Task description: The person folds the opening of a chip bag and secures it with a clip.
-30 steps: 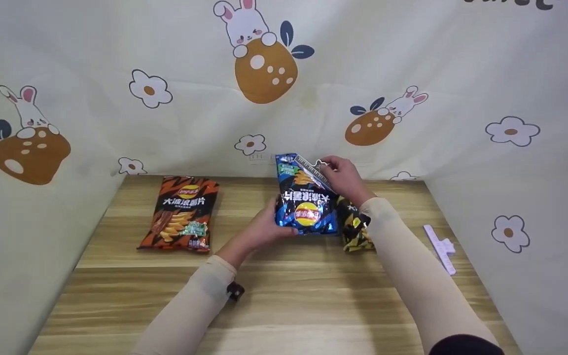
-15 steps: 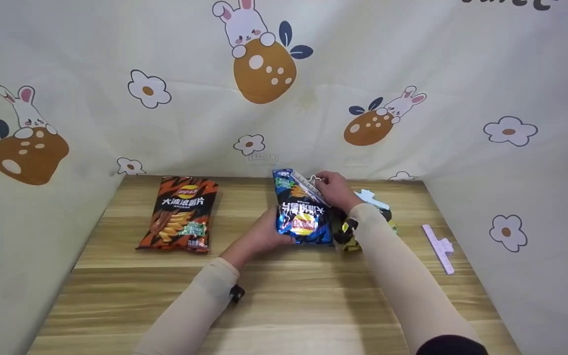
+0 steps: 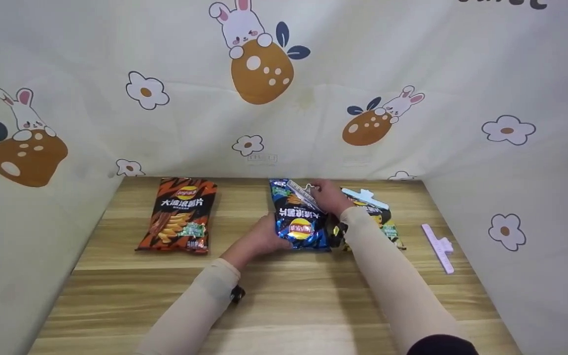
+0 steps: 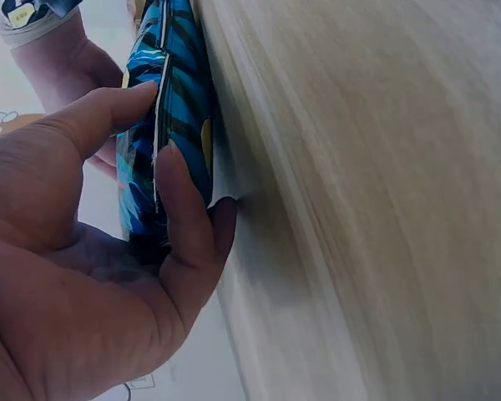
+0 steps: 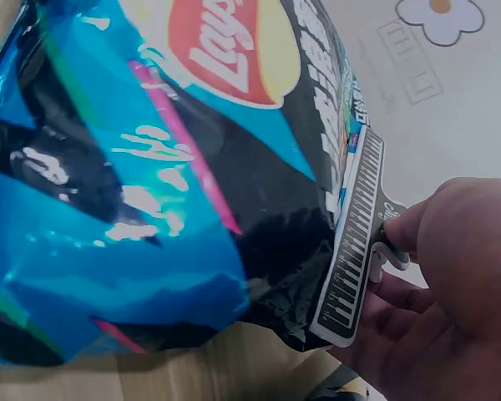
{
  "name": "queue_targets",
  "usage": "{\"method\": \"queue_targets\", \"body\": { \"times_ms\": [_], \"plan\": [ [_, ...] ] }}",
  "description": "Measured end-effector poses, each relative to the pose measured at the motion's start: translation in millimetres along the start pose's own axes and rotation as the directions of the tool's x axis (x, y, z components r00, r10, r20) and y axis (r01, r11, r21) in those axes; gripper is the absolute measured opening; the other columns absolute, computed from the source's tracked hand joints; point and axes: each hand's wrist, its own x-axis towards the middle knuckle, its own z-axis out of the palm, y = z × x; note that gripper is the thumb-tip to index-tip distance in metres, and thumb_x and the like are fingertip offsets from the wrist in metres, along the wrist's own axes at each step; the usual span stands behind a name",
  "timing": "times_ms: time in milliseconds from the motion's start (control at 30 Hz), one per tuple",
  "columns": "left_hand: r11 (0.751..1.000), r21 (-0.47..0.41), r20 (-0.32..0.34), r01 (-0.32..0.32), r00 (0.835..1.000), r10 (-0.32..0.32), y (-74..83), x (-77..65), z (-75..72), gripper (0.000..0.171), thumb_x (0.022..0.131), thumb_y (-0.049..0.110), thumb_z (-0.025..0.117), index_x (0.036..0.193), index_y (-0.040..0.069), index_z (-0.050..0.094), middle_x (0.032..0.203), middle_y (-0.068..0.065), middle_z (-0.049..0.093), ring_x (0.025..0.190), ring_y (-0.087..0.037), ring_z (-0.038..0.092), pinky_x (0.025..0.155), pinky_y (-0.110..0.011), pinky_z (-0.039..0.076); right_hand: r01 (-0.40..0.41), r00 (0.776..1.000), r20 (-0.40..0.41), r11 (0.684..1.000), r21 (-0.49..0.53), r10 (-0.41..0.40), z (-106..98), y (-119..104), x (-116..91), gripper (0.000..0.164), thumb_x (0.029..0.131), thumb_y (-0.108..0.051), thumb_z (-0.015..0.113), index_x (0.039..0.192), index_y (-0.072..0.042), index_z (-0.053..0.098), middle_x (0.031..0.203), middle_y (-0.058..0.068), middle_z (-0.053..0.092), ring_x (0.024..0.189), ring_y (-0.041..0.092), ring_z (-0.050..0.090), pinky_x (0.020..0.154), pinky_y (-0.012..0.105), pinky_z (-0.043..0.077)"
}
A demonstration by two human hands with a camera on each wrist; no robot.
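- Left hand (image 3: 266, 235) grips blue-black foil bag (image 3: 301, 228) — right hand (image 3: 332, 197) pinches its piano-patterned bar clip (image 5: 351, 242).
- Yellow-black foil bag (image 3: 386, 223): pale-blue bar clip (image 3: 366, 198) on.
- Orange-black foil bag (image 3: 178, 215): unclipped — lilac bar clip (image 3: 437, 248) loose.

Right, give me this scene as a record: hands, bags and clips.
left hand: holds the blue bag
right hand: pinches the piano clip
piano clip: across the blue bag's far right corner
orange bag: lies left, no clip visible
yellow bag: partly hidden by right sleeve
pale-blue clip: along yellow bag's far edge
purple clip: loose on the table
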Motion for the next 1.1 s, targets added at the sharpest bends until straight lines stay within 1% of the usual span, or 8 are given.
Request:
{"method": "queue_targets", "body": {
  "times_ms": [67,200,367,467,600,767,967,1100],
  "plan": [
    [1.0,0.009,0.002,0.006,1.0,-0.006,0.4,-0.4,-0.1,0.084,0.074,0.003,0.095,0.148,-0.004,0.055,0.137,-0.02,0.068,0.124,-0.036,0.065,0.118,-0.053,0.048,0.02,1.0,-0.01,1.0,-0.019,-0.02,2.7,1.9,1.0,0.032,0.114,-0.013,0.052,0.133,0.0,0.073,0.127,0.019,0.072,0.111,0.032,0.066,0.105,0.052,0.053],
    [1.0,0.027,0.008,-0.007,1.0,0.007,-2.1,-0.1,-1.1,0.08,0.074,0.005,0.095,0.145,-0.004,0.059,0.133,-0.018,0.07,0.121,-0.034,0.067,0.116,-0.052,0.05,0.021,1.0,-0.009,0.997,-0.076,-0.021,7.7,3.8,2.2,0.035,0.113,-0.013,0.053,0.14,0.001,0.07,0.137,0.02,0.071,0.115,0.033,0.066,0.106,0.054,0.053],
    [0.999,0.036,0.025,0.032,0.999,-0.033,-4.9,0.7,-2.2,0.081,0.077,0.01,0.096,0.147,-0.002,0.058,0.134,-0.017,0.07,0.122,-0.032,0.067,0.117,-0.052,0.049,0.015,1.0,-0.004,0.993,-0.117,-0.015,13.2,4.3,4.1,0.036,0.111,-0.01,0.056,0.142,0.006,0.067,0.138,0.025,0.07,0.115,0.036,0.068,0.107,0.057,0.055],
    [0.998,0.021,0.039,0.055,0.998,-0.056,-4.4,0.5,-2.8,0.082,0.079,0.012,0.095,0.15,-0.001,0.056,0.138,-0.017,0.069,0.125,-0.033,0.066,0.118,-0.053,0.048,0.009,1.0,-0.012,0.993,-0.12,-0.011,16.2,4.5,6.1,0.036,0.109,-0.008,0.059,0.14,0.009,0.068,0.134,0.027,0.071,0.112,0.037,0.069,0.107,0.055,0.055],
    [0.997,-0.008,0.051,0.077,0.996,-0.077,-1.9,-1.2,-4.1,0.084,0.082,0.012,0.094,0.155,0.002,0.053,0.144,-0.017,0.066,0.132,-0.034,0.064,0.122,-0.053,0.045,0.001,1.0,-0.02,0.993,-0.121,-0.004,18.0,2.8,5.1,0.038,0.107,-0.007,0.062,0.14,0.011,0.067,0.136,0.028,0.071,0.119,0.039,0.069,0.111,0.055,0.054],
    [0.995,0.002,0.047,0.099,0.994,-0.099,-1.5,-2.2,-3.4,0.085,0.083,0.014,0.094,0.156,0.002,0.052,0.146,-0.018,0.065,0.133,-0.035,0.063,0.122,-0.053,0.044,-0.007,1.0,-0.018,0.992,-0.124,0.005,17.9,0.4,1.6,0.04,0.108,-0.008,0.063,0.142,0.012,0.064,0.14,0.03,0.068,0.126,0.041,0.067,0.114,0.056,0.052],
    [0.995,0.014,0.045,0.095,0.994,-0.095,-2.6,-1.7,-3.5,0.084,0.083,0.015,0.094,0.155,0.002,0.053,0.146,-0.018,0.066,0.132,-0.035,0.064,0.122,-0.052,0.044,-0.031,1.0,-0.006,0.991,-0.131,0.031,17.4,-0.2,-0.1,0.044,0.109,-0.013,0.064,0.146,0.012,0.061,0.139,0.029,0.069,0.126,0.04,0.069,0.112,0.054,0.054],
    [0.996,0.051,0.032,0.078,0.996,-0.08,-1.8,-2.0,-4.5,0.08,0.083,0.018,0.094,0.151,-0.001,0.056,0.14,-0.019,0.068,0.126,-0.034,0.066,0.119,-0.052,0.047,-0.021,1.0,0.004,0.989,-0.148,0.022,14.2,-0.3,-1.2,0.046,0.11,-0.015,0.063,0.148,0.011,0.06,0.14,0.029,0.069,0.127,0.04,0.069,0.111,0.055,0.054]
  ]
}}
